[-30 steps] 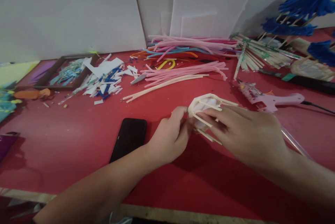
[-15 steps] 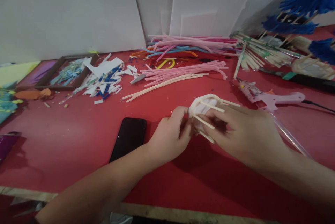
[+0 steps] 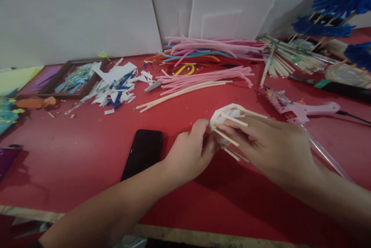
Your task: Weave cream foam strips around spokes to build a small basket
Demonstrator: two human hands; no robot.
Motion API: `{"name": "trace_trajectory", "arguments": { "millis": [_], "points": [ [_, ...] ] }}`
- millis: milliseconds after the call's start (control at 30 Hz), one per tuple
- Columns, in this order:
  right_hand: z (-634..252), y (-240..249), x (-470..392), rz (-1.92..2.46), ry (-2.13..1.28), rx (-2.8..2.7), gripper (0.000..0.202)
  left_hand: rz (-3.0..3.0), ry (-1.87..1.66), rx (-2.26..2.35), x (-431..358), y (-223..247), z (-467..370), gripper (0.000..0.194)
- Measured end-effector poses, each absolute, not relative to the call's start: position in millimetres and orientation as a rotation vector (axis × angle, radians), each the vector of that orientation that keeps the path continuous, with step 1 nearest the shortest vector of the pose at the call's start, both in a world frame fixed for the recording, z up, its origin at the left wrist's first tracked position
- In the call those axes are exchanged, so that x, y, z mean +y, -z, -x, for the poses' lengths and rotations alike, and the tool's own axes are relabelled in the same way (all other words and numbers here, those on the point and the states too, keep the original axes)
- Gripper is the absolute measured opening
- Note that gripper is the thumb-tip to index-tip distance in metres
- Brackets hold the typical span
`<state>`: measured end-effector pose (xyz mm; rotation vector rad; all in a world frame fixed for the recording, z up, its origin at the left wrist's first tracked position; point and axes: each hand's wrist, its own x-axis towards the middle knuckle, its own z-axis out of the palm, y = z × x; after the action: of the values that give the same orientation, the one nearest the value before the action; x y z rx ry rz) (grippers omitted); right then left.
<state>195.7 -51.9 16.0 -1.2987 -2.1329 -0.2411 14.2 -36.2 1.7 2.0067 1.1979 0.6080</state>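
A small round white craft piece [image 3: 216, 117] with several thin wooden sticks standing out from it is held above the table, its sticks pointing right. My left hand [image 3: 189, 149] is closed on its left rim, thumb on top. The fingers of my right hand [image 3: 261, 135] reach in among the sticks and grip the piece from the right; some fingertips are hidden behind it. A black phone [image 3: 143, 153] lies left of my left hand. The pink glue gun [image 3: 313, 109] rests on its side beyond my right hand, next to a clear glue stick [image 3: 326, 151].
Pink fuzzy stems [image 3: 205, 79] lie behind my hands, with wooden stick bundles [image 3: 292, 56] farther right. A blue tiered model [image 3: 324, 27] stands at the back right. Paper scraps [image 3: 116, 81] and a brown frame [image 3: 52, 91] lie left on the red table [image 3: 72, 155].
The craft piece has turned slightly in my hands, and another stick end now shows at its lower side. Both hands keep their hold in nearly the same place.
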Motion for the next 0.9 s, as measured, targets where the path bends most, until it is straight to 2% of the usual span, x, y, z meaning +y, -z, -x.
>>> {"name": "trace_trajectory", "arguments": {
  "millis": [167,367,600,767,900],
  "points": [
    [-200,-19,-50,1.249,0.159,-2.172,0.042,-2.006,-0.623,1.189,-37,-2,-14,0.023],
    [-202,-28,-53,1.23,-0.071,-2.23,0.025,-2.044,-0.65,1.182,-37,0,-13,0.018],
    [-203,-29,-56,1.349,-0.191,-2.129,0.033,-2.074,-0.709,1.155,-37,2,-12,0.017],
    [-200,-30,-55,1.393,-0.416,-2.016,0.024,-2.096,-0.857,1.033,-34,3,-13,0.006],
    [-201,-30,-55,1.39,-0.538,-1.987,0.02,-1.978,-0.866,0.999,-32,2,-14,0.007]
  ]
}}
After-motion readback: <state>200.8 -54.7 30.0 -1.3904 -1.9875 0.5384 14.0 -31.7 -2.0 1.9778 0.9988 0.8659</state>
